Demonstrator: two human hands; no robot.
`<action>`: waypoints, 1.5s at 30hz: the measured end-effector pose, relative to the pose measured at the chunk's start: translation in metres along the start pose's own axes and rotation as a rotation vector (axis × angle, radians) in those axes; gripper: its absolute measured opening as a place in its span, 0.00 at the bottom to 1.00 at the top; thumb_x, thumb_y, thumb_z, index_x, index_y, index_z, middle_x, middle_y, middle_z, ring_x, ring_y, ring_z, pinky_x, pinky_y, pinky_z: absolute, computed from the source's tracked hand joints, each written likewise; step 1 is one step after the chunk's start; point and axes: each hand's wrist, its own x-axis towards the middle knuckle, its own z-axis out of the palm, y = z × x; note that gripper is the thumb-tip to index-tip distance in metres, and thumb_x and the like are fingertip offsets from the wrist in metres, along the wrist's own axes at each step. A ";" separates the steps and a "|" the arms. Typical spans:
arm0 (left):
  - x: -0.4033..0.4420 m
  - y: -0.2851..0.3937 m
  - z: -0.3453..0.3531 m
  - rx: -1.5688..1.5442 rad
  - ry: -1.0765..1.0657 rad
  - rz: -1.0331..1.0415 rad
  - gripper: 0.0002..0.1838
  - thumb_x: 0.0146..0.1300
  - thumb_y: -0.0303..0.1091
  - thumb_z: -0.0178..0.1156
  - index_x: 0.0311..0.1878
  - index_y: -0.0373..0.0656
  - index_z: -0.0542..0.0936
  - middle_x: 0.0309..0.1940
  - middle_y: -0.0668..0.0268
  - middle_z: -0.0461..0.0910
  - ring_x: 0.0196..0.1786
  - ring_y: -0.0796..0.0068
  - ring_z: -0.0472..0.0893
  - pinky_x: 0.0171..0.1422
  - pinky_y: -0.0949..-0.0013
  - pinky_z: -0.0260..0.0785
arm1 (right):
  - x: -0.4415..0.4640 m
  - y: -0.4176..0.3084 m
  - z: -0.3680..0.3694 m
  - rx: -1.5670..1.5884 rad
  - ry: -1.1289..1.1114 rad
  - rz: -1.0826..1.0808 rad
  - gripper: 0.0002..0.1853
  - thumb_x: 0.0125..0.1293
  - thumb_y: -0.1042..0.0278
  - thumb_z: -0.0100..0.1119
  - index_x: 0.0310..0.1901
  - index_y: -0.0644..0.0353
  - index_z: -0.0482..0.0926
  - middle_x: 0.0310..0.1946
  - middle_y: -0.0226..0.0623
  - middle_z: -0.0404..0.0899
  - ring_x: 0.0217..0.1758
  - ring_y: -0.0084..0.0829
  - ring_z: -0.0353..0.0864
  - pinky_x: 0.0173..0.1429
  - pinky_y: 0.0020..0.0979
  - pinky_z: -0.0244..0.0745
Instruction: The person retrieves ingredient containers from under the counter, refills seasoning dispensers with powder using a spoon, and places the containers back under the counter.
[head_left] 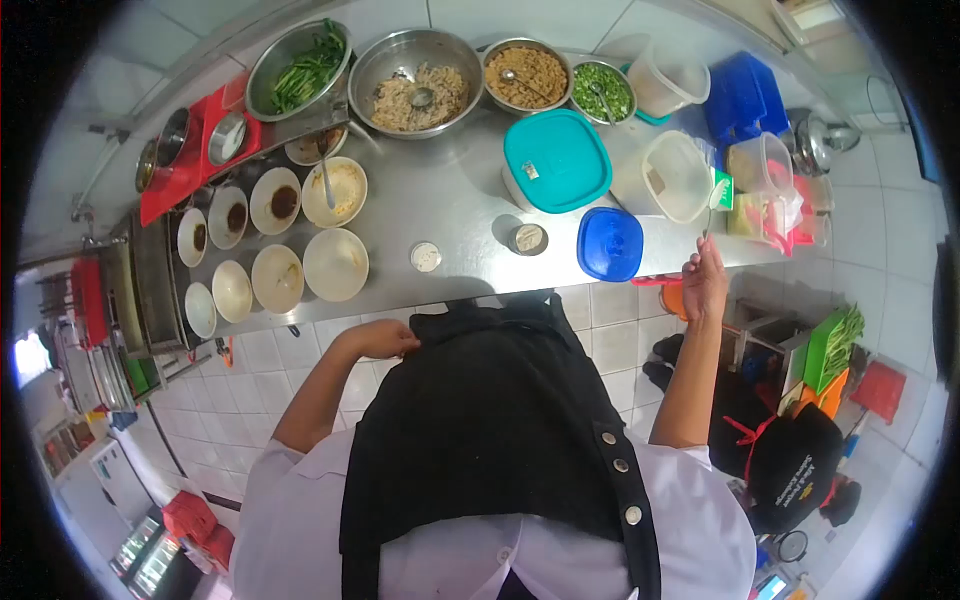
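Observation:
My right hand [705,283] is raised at the counter's front edge, its fingers pinched on the thin handle of a small spoon [718,192]. The spoon's head is by a green-and-white packet [722,190], next to a clear square tub [675,178]. My left hand [385,339] hangs low beside my black apron [480,420], fingers curled together with nothing visible in them. On the counter between my hands are a small cup of pale powder [528,238], a round white-topped piece [426,257] and a blue lid [610,245].
Several white bowls [336,265] stand at the left, some with dark sauce. Along the wall are bowls of greens [305,75], minced filling [420,100], brown crumbly food [527,76] and chopped green onion [602,92]. A teal-lidded tub [557,160] sits mid-counter. A co-worker [795,460] is at right.

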 end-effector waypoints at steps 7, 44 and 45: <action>0.038 0.098 -0.029 0.286 0.195 -0.044 0.19 0.78 0.49 0.65 0.44 0.41 0.90 0.39 0.49 0.91 0.46 0.48 0.90 0.54 0.47 0.79 | -0.009 0.021 0.009 -0.336 -0.033 -0.032 0.17 0.87 0.67 0.56 0.70 0.63 0.79 0.38 0.24 0.75 0.35 0.16 0.74 0.41 0.23 0.71; 0.314 0.451 -0.042 -1.066 0.977 0.290 0.33 0.77 0.34 0.66 0.72 0.49 0.54 0.50 0.51 0.82 0.32 0.61 0.88 0.30 0.56 0.88 | 0.096 -0.031 -0.048 -1.251 -0.169 -0.997 0.13 0.80 0.76 0.56 0.60 0.63 0.84 0.46 0.52 0.84 0.51 0.57 0.86 0.55 0.51 0.81; 0.312 0.444 -0.046 -1.030 1.010 0.338 0.32 0.77 0.34 0.66 0.72 0.48 0.56 0.47 0.52 0.81 0.31 0.62 0.88 0.29 0.56 0.88 | 0.091 -0.037 -0.046 -1.280 -0.184 -0.892 0.13 0.81 0.76 0.56 0.61 0.63 0.84 0.46 0.51 0.84 0.51 0.57 0.86 0.55 0.51 0.81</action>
